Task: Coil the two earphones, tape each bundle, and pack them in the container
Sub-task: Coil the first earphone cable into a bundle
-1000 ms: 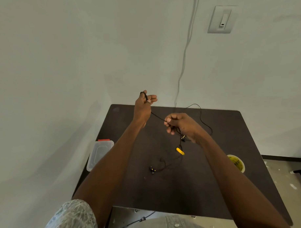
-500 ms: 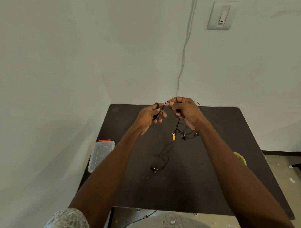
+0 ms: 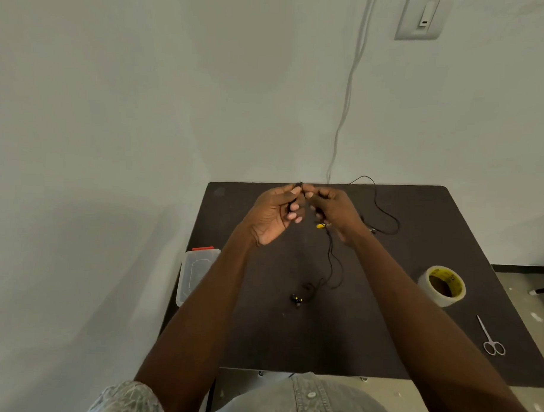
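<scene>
- Nearest on the dark surface (image 3: 290,345) lie the earbuds (image 3: 296,299) of one black earphone (image 3: 333,263); its cord rises to the hands.
- Scissors (image 3: 492,338) and tape roll (image 3: 442,285) wait at right, the lidded container (image 3: 196,272) at the left edge.
- The step looks like coiling the first earphone: the left hand (image 3: 272,216), fingers curled, holds a small bundle of cord; the right hand (image 3: 334,209) pinches the cord just beside it.
- Next, probably another loop onto the bundle.
- A second earphone (image 3: 384,209) lies farther back.
</scene>
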`<state>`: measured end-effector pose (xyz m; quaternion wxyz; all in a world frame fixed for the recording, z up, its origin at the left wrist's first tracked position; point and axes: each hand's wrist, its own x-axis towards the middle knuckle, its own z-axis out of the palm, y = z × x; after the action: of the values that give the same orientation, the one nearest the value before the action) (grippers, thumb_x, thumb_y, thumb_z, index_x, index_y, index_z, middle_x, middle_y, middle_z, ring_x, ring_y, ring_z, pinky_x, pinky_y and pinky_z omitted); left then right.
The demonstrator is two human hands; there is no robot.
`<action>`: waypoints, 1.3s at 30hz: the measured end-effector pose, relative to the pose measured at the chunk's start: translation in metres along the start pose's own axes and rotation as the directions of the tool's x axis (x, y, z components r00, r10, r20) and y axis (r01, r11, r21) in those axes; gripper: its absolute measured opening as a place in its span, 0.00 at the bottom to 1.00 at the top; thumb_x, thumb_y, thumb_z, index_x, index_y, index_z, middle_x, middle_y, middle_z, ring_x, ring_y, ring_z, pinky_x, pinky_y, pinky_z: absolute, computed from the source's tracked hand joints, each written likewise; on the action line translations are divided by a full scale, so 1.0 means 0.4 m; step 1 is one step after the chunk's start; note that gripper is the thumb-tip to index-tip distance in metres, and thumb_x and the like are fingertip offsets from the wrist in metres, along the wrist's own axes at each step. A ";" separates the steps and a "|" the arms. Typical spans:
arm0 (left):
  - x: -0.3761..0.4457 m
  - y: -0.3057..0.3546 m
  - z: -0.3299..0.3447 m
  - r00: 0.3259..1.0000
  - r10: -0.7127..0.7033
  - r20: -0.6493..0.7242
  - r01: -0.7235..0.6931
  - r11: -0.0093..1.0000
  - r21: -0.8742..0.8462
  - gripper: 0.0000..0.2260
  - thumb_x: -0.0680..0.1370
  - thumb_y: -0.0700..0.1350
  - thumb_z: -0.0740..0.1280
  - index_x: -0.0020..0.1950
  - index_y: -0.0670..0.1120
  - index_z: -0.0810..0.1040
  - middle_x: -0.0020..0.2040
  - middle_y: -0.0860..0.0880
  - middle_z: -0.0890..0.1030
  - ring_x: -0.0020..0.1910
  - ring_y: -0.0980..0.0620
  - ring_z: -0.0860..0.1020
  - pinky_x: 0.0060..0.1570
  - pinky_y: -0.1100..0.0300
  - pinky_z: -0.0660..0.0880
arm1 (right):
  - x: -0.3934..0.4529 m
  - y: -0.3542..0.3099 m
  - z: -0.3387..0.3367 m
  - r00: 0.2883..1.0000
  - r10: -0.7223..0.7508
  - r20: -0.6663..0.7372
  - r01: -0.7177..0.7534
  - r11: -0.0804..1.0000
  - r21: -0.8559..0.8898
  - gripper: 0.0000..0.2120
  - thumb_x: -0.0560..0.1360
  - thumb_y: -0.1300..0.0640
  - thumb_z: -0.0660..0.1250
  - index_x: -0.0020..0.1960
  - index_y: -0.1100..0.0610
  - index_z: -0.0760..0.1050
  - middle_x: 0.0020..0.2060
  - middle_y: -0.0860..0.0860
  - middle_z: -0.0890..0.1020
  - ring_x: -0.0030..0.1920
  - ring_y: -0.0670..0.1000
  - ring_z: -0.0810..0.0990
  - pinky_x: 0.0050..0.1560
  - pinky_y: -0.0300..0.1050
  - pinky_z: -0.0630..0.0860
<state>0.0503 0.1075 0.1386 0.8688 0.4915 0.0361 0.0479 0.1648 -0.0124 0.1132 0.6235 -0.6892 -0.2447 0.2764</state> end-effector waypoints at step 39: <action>-0.002 -0.003 -0.151 0.970 -0.073 -0.231 0.221 0.656 0.721 0.12 0.80 0.49 0.63 0.49 0.41 0.80 0.31 0.51 0.63 0.26 0.58 0.61 0.29 0.64 0.59 | 0.037 -0.062 -0.009 0.986 0.147 0.084 -0.148 0.989 0.016 0.06 0.77 0.63 0.64 0.53 0.61 0.76 0.31 0.50 0.72 0.23 0.44 0.62 0.24 0.39 0.54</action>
<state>0.0428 0.1583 0.1064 0.5875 0.7909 0.1710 0.0031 0.1781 -0.0023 0.1368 0.5984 -0.6863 -0.2154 0.3528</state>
